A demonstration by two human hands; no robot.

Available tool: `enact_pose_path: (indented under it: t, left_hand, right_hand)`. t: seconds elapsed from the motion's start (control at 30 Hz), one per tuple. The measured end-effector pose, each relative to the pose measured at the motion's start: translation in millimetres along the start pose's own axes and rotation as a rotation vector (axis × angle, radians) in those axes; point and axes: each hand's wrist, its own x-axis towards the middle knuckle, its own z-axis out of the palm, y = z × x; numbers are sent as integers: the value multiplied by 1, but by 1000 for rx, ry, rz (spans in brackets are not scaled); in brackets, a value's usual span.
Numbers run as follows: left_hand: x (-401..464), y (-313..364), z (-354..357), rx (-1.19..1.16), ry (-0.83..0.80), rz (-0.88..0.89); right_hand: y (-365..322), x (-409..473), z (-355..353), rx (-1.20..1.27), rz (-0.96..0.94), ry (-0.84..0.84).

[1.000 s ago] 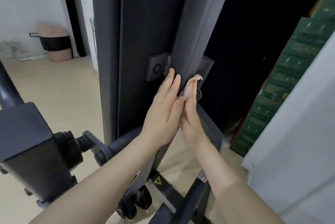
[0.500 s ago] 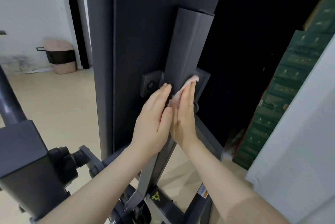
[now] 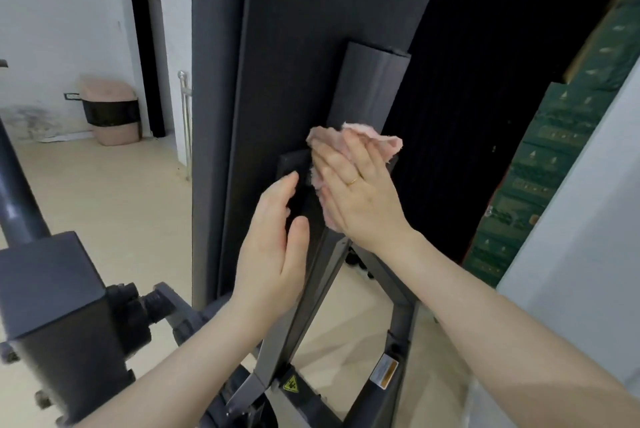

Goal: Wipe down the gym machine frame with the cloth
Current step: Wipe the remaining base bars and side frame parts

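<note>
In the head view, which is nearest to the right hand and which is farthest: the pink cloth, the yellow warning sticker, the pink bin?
From the right hand:
1. Pink cloth: under its fingers, pressed on the dark frame.
2. Yellow warning sticker: below, low on the frame near the floor.
3. Pink bin: far left, by the white wall.
</note>
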Motion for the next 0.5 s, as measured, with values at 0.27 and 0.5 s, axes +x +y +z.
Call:
enact_pose_path:
  t: [0.27, 0.5]
  left_hand:
    - [-29, -10, -38, 173, -37, -144]
    - [-47, -16, -48, 264, -162, -203]
  right_hand:
    - [7, -46, 11, -312, -465, -179]
    - [-51, -88, 42, -42, -271, -296]
